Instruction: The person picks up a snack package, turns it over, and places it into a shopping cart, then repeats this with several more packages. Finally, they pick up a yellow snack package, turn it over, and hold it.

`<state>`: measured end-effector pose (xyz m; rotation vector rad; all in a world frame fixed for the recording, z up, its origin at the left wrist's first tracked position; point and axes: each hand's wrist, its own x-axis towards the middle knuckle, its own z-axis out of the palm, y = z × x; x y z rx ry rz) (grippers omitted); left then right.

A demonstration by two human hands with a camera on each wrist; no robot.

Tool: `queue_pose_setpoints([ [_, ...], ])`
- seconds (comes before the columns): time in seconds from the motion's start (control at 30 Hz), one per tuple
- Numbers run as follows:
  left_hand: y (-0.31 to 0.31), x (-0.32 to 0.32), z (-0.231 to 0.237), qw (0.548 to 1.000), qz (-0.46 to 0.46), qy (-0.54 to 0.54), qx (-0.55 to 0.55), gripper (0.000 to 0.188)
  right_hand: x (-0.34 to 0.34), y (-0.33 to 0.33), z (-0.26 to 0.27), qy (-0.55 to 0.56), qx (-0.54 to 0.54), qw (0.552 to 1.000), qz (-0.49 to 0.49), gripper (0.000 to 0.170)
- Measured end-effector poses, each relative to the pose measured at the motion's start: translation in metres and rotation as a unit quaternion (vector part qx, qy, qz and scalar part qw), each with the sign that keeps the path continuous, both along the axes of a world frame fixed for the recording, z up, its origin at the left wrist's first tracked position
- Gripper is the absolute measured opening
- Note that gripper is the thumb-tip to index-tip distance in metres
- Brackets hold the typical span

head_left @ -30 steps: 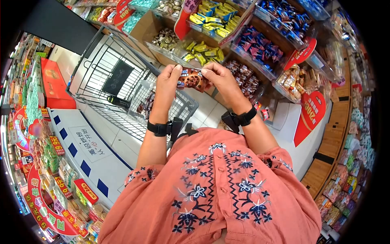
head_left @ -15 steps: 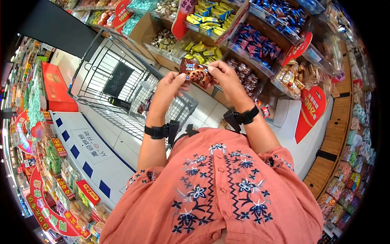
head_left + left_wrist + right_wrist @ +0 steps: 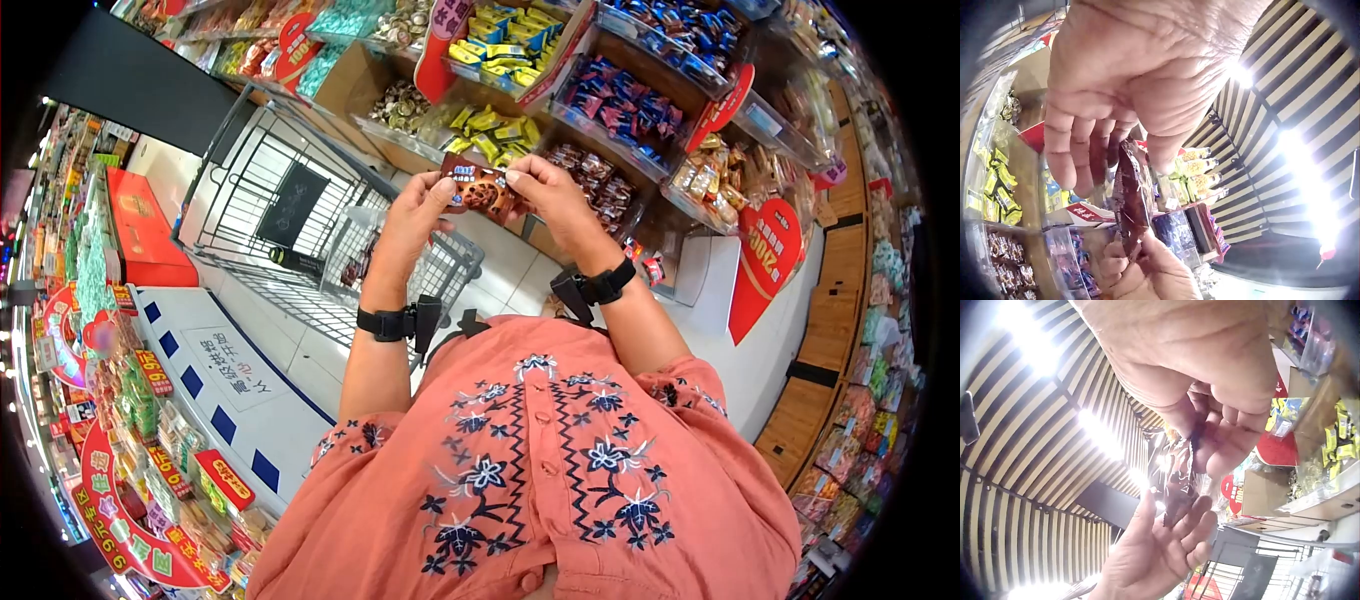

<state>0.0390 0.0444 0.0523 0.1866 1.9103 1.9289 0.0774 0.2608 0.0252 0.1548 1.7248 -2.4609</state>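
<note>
A small brown packet with a cookie picture (image 3: pixel 484 190) is stretched between both hands, printed side up. The left hand (image 3: pixel 408 228) pinches its left end between thumb and fingers. At the opposite end, the right hand (image 3: pixel 560 205) pinches the upper corner. Seen edge-on in the left wrist view, the packet (image 3: pixel 1132 197) lies under the left hand (image 3: pixel 1141 81), the other hand gripping its far end. In the right wrist view the packet (image 3: pixel 1180 481) spans from the right hand (image 3: pixel 1197 362) to the left hand's fingers.
A grey shopping cart (image 3: pixel 290 215) stands at the left, holding a clear bag of wrapped items (image 3: pixel 358 262). Ahead are bins of yellow packets (image 3: pixel 512 45), blue-and-pink sweets (image 3: pixel 622 110) and brown sweets (image 3: pixel 600 185). A white counter (image 3: pixel 215 365) and a red heart-shaped sign (image 3: pixel 768 262) flank the person.
Over the last second the packet has come up and its printed face shows more fully; the left fingers shifted on its edge. The bins and cart have moved slightly within the head view.
</note>
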Motion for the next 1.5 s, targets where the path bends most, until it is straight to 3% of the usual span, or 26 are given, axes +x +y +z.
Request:
queue_pose_setpoints([
  [0.17, 0.011, -0.003, -0.013, 0.998, -0.053, 0.004, -0.029, 0.035, 0.004, 0.006, -0.011, -0.023, 0.029, 0.998, 0.047, 0.019],
  [0.37, 0.030, 0.002, -0.031, 0.999, -0.021, -0.047, 0.001, 0.032, 0.017, 0.019, -0.008, -0.085, 0.045, 0.991, 0.097, 0.030],
  [0.57, 0.050, -0.001, -0.047, 0.995, -0.053, -0.085, -0.023, 0.042, 0.019, 0.041, -0.034, -0.098, 0.036, 0.991, 0.080, 0.034],
  [0.63, 0.052, -0.003, -0.054, 0.996, -0.020, -0.073, -0.044, 0.044, 0.018, 0.055, -0.042, -0.106, 0.035, 0.991, 0.071, 0.032],
  [0.97, 0.037, -0.004, -0.044, 0.988, 0.040, -0.101, -0.110, 0.043, 0.010, 0.157, -0.185, -0.251, -0.023, 0.950, -0.183, 0.030],
  [1.07, 0.029, -0.002, -0.044, 0.986, 0.048, -0.107, -0.115, 0.042, 0.007, 0.182, -0.222, -0.302, -0.026, 0.923, -0.238, 0.021],
  [1.33, 0.019, 0.015, -0.035, 0.976, 0.112, -0.113, -0.148, 0.038, -0.017, 0.224, -0.273, -0.340, -0.023, 0.875, -0.344, 0.011],
  [1.47, 0.016, 0.022, -0.035, 0.973, 0.124, -0.120, -0.153, 0.038, -0.034, 0.247, -0.284, -0.291, -0.056, 0.874, -0.386, 0.022],
  [1.5, 0.017, 0.024, -0.035, 0.973, 0.127, -0.121, -0.153, 0.038, -0.038, 0.247, -0.286, -0.324, -0.055, 0.850, -0.411, 0.026],
])
